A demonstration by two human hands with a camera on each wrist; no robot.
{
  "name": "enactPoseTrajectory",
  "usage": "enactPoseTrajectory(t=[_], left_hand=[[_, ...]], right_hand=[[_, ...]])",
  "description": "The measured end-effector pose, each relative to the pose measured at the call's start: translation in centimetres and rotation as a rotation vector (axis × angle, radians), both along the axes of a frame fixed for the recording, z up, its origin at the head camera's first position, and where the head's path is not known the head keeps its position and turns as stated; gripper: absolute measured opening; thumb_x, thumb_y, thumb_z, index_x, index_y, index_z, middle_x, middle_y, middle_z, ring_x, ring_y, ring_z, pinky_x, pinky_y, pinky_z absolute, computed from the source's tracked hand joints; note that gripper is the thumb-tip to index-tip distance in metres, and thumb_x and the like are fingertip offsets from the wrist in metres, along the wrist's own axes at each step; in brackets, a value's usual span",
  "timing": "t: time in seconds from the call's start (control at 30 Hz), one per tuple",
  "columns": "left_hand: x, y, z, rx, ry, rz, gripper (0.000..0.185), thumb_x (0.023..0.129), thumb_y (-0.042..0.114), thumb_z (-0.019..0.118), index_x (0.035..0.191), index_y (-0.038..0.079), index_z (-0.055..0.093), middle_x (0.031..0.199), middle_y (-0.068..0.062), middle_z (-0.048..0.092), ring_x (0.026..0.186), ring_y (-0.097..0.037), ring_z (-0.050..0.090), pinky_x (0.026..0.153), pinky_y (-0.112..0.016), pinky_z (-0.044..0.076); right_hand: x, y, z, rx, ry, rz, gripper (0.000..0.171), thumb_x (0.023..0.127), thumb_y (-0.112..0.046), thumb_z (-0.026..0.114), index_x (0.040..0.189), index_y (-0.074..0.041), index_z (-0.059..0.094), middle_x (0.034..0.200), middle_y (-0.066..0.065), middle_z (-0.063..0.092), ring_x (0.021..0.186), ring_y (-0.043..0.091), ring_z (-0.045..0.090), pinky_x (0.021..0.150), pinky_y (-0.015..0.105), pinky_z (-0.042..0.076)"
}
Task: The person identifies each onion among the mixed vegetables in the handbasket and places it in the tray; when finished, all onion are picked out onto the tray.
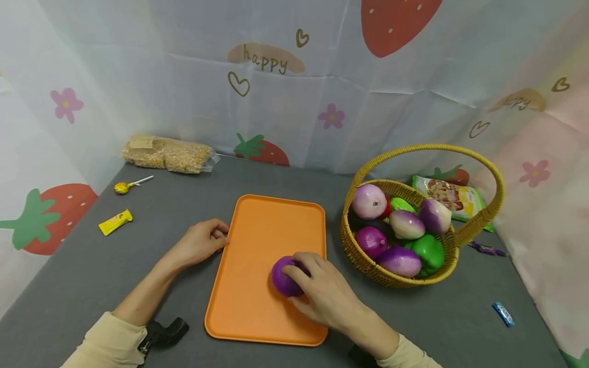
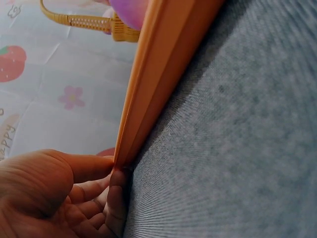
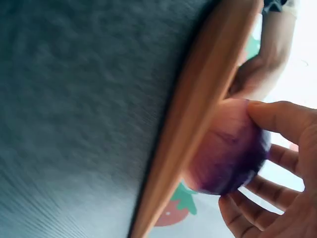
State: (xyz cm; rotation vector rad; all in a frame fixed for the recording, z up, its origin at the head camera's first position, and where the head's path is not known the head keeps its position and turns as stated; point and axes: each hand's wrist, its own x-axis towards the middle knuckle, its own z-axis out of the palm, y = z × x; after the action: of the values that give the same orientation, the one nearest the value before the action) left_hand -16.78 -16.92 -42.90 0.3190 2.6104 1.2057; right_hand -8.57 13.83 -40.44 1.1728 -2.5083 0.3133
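An orange tray lies flat on the grey table. At its left edge, my left hand pinches the rim between thumb and curled fingers; the left wrist view shows the thumb tip against the rim. On the lower right part of the tray sits a round purple vegetable, darker on top and pinkish lower down in the right wrist view. My right hand grips it from above, thumb on one side and fingertips on the other. Its exact kind is unclear, and the hand hides part of it.
To the right stands a yellow wicker basket with a tall handle, full of turnips, an onion and a green pepper. Behind it is a snack bag. A bag of grains, a lollipop and a yellow packet lie left.
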Motion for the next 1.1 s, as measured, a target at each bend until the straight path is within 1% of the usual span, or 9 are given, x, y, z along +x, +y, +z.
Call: enactPoseTrajectory(t=[0.1,0.3,0.43,0.57,0.7,0.87,0.93,1.1], left_hand=[[0.0,0.0,-0.1,0.0,0.003,-0.001,0.03,0.097,0.017,0.059,0.119,-0.002,0.06,0.086,-0.008,0.066,0.068,-0.014,0.057,0.068,-0.03,0.045],[0.0,-0.3,-0.2,0.012,-0.007,-0.004,0.031,0.097,0.018,0.059,0.12,-0.002,0.059,0.085,-0.008,0.066,0.068,-0.015,0.057,0.068,-0.03,0.044],[-0.3,-0.6,-0.5,0.072,-0.041,-0.007,0.031,0.096,0.019,0.06,0.12,-0.002,0.06,0.085,-0.009,0.067,0.067,-0.016,0.058,0.062,-0.029,0.046],[-0.6,-1.1,-1.1,0.159,-0.105,0.011,0.031,0.095,0.02,0.063,0.119,0.001,0.06,0.086,-0.009,0.067,0.061,-0.017,0.059,0.053,-0.029,0.049],[-0.8,-1.2,-1.6,0.223,-0.13,0.007,0.033,0.094,0.021,0.065,0.12,0.001,0.06,0.09,-0.01,0.068,0.056,-0.017,0.062,0.049,-0.032,0.051],[-0.9,-1.2,-1.8,0.231,-0.136,0.008,0.034,0.095,0.022,0.064,0.121,0.0,0.059,0.093,-0.012,0.068,0.058,-0.017,0.064,0.052,-0.032,0.053],[-0.9,-1.2,-1.7,0.224,-0.144,0.021,0.033,0.095,0.022,0.064,0.121,0.001,0.059,0.093,-0.011,0.067,0.059,-0.017,0.064,0.053,-0.031,0.053],[-0.7,-1.2,-1.5,0.223,-0.137,0.021,0.033,0.095,0.02,0.063,0.121,0.0,0.059,0.092,-0.012,0.067,0.059,-0.018,0.064,0.054,-0.032,0.054]], right_hand=[[0.0,0.1,0.0,0.011,0.011,-0.004,0.046,0.074,-0.032,0.082,0.114,-0.02,0.062,0.12,0.006,0.058,0.108,0.021,0.059,0.092,0.035,0.053],[0.2,0.2,0.0,0.01,0.008,0.004,0.046,0.076,-0.031,0.082,0.114,-0.019,0.061,0.121,0.008,0.058,0.108,0.021,0.059,0.09,0.034,0.054],[0.3,0.2,0.0,0.012,0.008,-0.003,0.047,0.076,-0.031,0.082,0.116,-0.019,0.061,0.122,0.008,0.058,0.108,0.021,0.06,0.09,0.035,0.055],[0.3,0.3,0.1,0.011,0.007,-0.009,0.047,0.076,-0.031,0.082,0.116,-0.02,0.061,0.123,0.008,0.058,0.108,0.022,0.06,0.089,0.035,0.055],[0.3,0.4,0.1,0.012,0.008,-0.009,0.047,0.076,-0.031,0.082,0.117,-0.019,0.062,0.123,0.009,0.058,0.108,0.022,0.06,0.088,0.035,0.056],[0.3,0.6,0.2,0.008,0.002,-0.01,0.048,0.076,-0.03,0.082,0.118,-0.019,0.061,0.124,0.009,0.057,0.108,0.022,0.06,0.089,0.035,0.055],[0.3,0.6,0.1,0.009,-0.001,-0.008,0.048,0.076,-0.03,0.082,0.118,-0.019,0.061,0.124,0.009,0.057,0.108,0.022,0.06,0.089,0.035,0.055],[0.4,0.7,-0.1,0.02,-0.005,0.001,0.05,0.076,-0.031,0.082,0.12,-0.019,0.061,0.125,0.009,0.056,0.109,0.022,0.06,0.09,0.035,0.055]])
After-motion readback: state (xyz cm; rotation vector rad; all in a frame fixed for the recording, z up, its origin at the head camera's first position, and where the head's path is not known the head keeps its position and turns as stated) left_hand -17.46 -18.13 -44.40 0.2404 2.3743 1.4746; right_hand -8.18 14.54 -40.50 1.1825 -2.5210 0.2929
